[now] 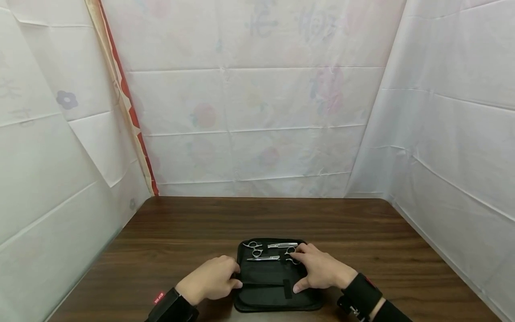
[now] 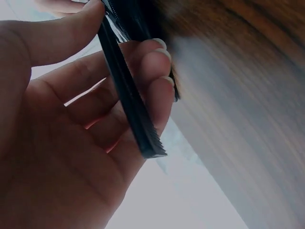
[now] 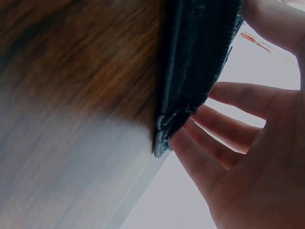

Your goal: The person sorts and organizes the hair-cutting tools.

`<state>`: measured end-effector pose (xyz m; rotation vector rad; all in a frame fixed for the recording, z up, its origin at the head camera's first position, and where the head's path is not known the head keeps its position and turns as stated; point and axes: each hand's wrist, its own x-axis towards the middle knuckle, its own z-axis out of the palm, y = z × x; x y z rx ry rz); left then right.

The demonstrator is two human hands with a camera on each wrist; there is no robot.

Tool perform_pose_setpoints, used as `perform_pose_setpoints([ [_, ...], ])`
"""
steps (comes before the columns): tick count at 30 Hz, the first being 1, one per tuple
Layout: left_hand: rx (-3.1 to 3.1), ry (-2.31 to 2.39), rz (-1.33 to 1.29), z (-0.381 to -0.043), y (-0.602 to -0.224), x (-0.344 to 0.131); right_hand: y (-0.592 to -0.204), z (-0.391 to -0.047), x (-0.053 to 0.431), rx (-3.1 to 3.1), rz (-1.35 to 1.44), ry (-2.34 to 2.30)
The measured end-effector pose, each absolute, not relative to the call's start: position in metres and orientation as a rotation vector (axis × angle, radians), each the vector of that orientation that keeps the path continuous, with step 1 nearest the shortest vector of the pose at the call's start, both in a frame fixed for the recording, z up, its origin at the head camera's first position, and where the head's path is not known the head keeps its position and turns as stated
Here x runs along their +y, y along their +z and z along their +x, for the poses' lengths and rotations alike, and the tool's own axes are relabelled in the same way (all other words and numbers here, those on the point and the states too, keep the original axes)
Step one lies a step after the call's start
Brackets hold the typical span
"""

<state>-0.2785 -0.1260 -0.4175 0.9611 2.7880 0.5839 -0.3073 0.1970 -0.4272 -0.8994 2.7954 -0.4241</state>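
Observation:
A black zip case lies open on the table. In its far half are two pairs of silver scissors, hair scissors and thinning scissors, pointing opposite ways. My left hand is at the case's left edge. In the left wrist view its thumb and fingers hold a black comb, teeth showing at the near end. My right hand rests on the right side, fingers near the scissor rings and thumb on the near half. The right wrist view shows those fingers, nearly straight, against the zipped edge.
The brown wooden table reaches back to a white sheet. More white sheets hang at the left and right. A black strap is around the right wrist.

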Motion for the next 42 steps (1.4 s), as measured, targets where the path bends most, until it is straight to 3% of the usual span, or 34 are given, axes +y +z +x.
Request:
perform_pose_setpoints([
  [23, 3.009, 0.393, 1.158, -0.271, -0.424, -0.113, -0.428, -0.307, 0.198, 2.789, -0.894, -0.429],
  [42, 3.001, 0.353, 1.122, -0.271, -0.425, -0.103, -0.428, -0.307, 0.2, 2.764, -0.921, -0.459],
])
